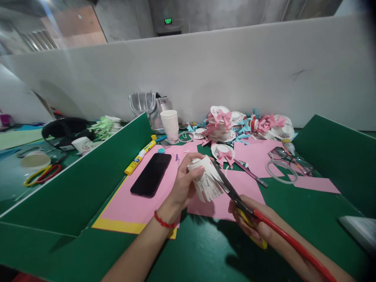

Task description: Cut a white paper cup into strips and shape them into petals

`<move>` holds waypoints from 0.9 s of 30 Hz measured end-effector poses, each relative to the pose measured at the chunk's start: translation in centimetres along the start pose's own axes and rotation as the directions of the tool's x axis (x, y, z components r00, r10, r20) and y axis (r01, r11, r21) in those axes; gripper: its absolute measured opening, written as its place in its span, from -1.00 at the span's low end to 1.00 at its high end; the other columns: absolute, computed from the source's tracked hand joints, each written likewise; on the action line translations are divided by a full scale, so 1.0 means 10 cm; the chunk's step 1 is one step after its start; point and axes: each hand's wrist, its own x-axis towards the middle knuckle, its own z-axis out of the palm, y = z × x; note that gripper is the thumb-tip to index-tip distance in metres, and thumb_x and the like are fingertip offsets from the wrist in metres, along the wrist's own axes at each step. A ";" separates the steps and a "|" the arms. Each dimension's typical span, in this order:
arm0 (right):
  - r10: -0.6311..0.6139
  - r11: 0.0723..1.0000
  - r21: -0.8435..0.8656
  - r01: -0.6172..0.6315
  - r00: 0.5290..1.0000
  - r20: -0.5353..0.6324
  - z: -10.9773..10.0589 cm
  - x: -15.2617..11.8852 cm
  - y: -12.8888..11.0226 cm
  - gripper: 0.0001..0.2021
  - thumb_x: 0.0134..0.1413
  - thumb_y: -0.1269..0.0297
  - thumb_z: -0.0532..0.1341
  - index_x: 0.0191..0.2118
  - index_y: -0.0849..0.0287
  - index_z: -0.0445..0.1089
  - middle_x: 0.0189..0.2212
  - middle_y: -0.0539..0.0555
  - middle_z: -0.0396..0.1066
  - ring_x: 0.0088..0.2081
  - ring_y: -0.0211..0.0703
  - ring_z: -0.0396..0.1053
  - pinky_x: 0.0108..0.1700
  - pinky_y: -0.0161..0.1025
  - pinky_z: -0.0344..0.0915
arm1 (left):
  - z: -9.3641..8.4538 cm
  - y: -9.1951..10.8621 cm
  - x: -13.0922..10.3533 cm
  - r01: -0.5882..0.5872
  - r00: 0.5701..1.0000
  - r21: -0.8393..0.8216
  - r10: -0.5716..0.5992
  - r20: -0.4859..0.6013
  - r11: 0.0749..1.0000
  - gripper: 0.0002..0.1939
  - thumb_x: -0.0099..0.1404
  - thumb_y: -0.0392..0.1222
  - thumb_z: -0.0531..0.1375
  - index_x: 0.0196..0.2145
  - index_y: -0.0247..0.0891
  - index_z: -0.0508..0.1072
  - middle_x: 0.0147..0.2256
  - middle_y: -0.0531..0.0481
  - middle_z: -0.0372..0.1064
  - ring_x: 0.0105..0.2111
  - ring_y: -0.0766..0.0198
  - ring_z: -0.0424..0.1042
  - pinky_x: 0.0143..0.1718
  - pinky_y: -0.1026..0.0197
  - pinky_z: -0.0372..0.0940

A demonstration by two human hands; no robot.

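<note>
The left hand's grip (185, 182) is clasping a fringed paper cup (209, 188) above pink paper (247, 186) on the desk (190, 260); its print is staying too small to read. The right hand's grip (249, 221) is holding scissors (237, 198), partly hiding their handles (263, 244). A distant green sign (168, 21) is reading "EXIT".

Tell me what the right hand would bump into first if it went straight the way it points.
Probably the white paper cup with cut strips: the right hand holds dark-bladed scissors with red and yellow handles pointing at it, blades overlapping it, though exact depth is unclear.
</note>
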 end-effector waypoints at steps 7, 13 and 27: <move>0.016 0.998 0.064 -0.014 0.999 -0.030 0.02 0.01 -0.05 -0.44 0.03 -0.35 0.10 -0.30 0.14 0.25 -0.59 -0.12 0.05 -0.61 -0.33 -0.10 -0.59 -0.35 -0.14 | 0.01 0.02 -0.02 -0.026 0.999 -0.028 0.027 0.022 0.999 -0.69 -0.02 -0.14 0.35 -0.30 -0.17 0.39 -0.26 0.02 0.49 -0.33 0.20 0.47 -0.36 0.23 0.29; 0.039 0.997 0.070 -0.035 0.998 -0.052 0.02 -0.02 -0.07 -0.43 0.02 -0.35 0.10 -0.32 0.16 0.28 -0.60 -0.13 -0.03 -0.63 -0.35 -0.15 -0.64 -0.36 -0.20 | 0.03 0.02 -0.03 -0.057 0.995 -0.072 0.063 0.077 0.996 -0.74 0.03 -0.17 0.32 -0.30 -0.16 0.40 -0.21 0.00 0.48 -0.23 0.14 0.49 -0.27 0.14 0.38; -0.065 0.995 -0.082 0.059 0.995 -0.078 0.01 -0.03 0.15 -0.46 0.15 -0.28 0.02 -0.28 0.17 0.36 -0.67 -0.15 -0.11 -0.65 -0.32 -0.13 -0.61 -0.31 -0.21 | 0.00 -0.04 -0.03 -0.052 0.987 -0.130 0.071 0.147 0.990 -0.75 0.05 -0.15 0.32 -0.28 -0.14 0.41 -0.18 0.02 0.49 -0.21 0.13 0.48 -0.24 0.09 0.38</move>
